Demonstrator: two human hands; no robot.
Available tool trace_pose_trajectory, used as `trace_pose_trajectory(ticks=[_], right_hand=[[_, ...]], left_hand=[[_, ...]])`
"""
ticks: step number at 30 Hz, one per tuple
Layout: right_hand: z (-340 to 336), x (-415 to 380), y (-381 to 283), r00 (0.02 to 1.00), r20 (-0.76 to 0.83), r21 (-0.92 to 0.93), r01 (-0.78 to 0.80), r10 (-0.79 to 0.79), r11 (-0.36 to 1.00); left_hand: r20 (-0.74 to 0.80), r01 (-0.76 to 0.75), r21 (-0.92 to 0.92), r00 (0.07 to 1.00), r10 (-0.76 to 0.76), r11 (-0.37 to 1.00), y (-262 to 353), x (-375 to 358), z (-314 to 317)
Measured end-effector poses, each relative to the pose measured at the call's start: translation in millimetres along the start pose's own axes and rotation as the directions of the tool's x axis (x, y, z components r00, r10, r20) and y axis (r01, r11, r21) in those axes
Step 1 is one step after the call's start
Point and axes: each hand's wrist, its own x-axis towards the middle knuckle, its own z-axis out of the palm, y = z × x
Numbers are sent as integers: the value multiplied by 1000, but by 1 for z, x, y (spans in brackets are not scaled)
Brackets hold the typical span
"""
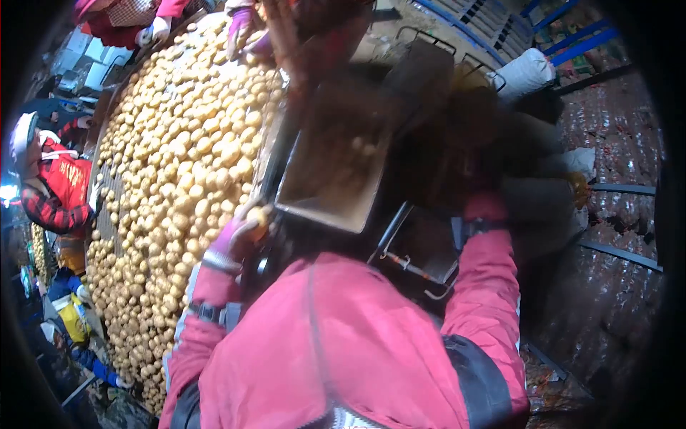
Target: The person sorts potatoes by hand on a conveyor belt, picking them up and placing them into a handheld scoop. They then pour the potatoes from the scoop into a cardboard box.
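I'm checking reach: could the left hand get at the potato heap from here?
Probably yes: the left hand is right beside the heap, nothing visibly between, though it already holds a potato.

Hard white light floods the potatoes (pixel 182 164) on the left of the head view, bleaching those near the middle of the heap almost to white. A small lamp (pixel 9 193) flares blue-white at the far left edge. Right of the heap, deep shadow swallows the area around the metal tray (pixel 334 164), whose interior is dim and smeared. The right hand's surroundings sink into near-black blur. Glints dot the dark reddish ground (pixel 607 150) at right. A round black vignette frames the scene, with wide-angle bending toward the edges and soft, grainy detail.
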Motion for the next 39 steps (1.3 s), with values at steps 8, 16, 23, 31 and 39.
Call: trace_pose_trajectory(ticks=[8, 16, 23, 31, 39], right_hand=[[-43, -162, 110, 985, 19, 253, -172, 172, 952], [-88, -291, 190, 929, -152, 397, -255, 338, 882], [-91, -353, 222, 891, -199, 456, -285, 408, 843], [-53, -327, 201, 942, -2, 405, -306, 335, 862], [47, -249, 95, 877, 462, 185, -239, 130, 953]], left_hand=[[177, -1, 419, 981, -80, 908, 9, 44, 66], [174, 134, 567, 945, -277, 813, -21, 100, 114], [337, 44, 690, 864, -374, 722, -61, 110, 175], [389, -76, 626, 893, -226, 776, -34, 62, 151], [170, -124, 508, 985, 42, 852, 9, -18, 70]])
